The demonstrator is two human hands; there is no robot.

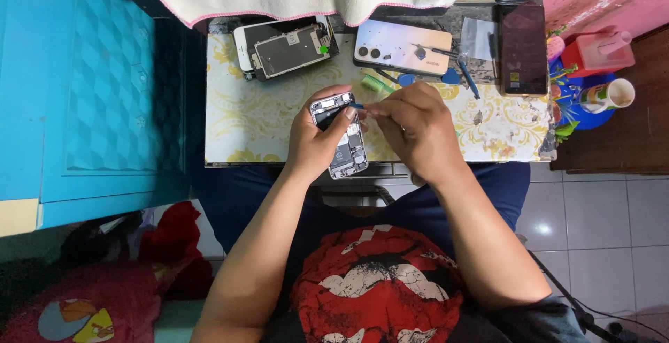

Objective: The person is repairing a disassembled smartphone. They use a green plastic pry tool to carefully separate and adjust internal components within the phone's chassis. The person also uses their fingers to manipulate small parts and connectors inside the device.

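Note:
My left hand [315, 141] grips an opened phone body [343, 149] with its back off and its inner parts showing, held above the near edge of a small work table [240, 116] covered in a yellow-patterned sheet. My right hand [418, 130] pinches a thin blue tool [354, 105] whose tip rests on the upper part of the phone's insides. Both forearms reach up from my lap.
On the table lie a detached screen assembly over a white phone [289, 49], a pale iridescent phone [402, 47], a dark phone [523, 49], blue picks and a small screwdriver [468, 78]. A blue cabinet [90, 85] stands left. A cup [608, 95] and red box [599, 51] sit right.

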